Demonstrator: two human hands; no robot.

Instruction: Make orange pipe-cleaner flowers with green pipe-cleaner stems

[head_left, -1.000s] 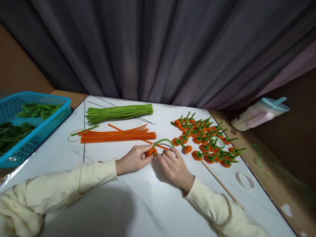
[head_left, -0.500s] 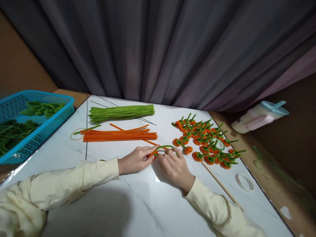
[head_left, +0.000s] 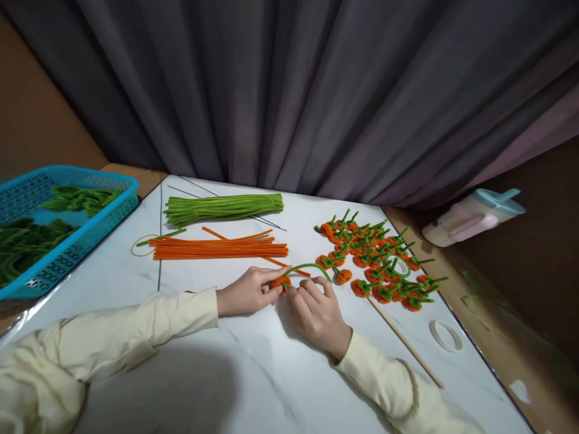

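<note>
Near the table's middle, my left hand (head_left: 251,292) pinches a small orange fuzzy piece (head_left: 281,282) between thumb and fingers. My right hand (head_left: 320,313) is closed on a green fuzzy stem (head_left: 310,266), which arches up from the orange piece and over the fingers. Part of the orange piece is hidden by my fingertips. Beyond my left hand lies a bundle of orange stems (head_left: 219,248), and behind that a bundle of green stems (head_left: 226,207). Several finished orange pieces with green stems (head_left: 360,288) lie to the right of my right hand.
A blue basket (head_left: 102,226) with green fuzzy loops stands at the left. At the right are a wooden stick (head_left: 407,343), a white tape roll (head_left: 446,335), a green-edged roll (head_left: 398,266) and a tumbler (head_left: 473,218). Thin dark wires lie under the green bundle.
The green stem now arches a little higher between my hands, and more of the orange piece shows. My right hand has shifted slightly. The view has moved a little.
</note>
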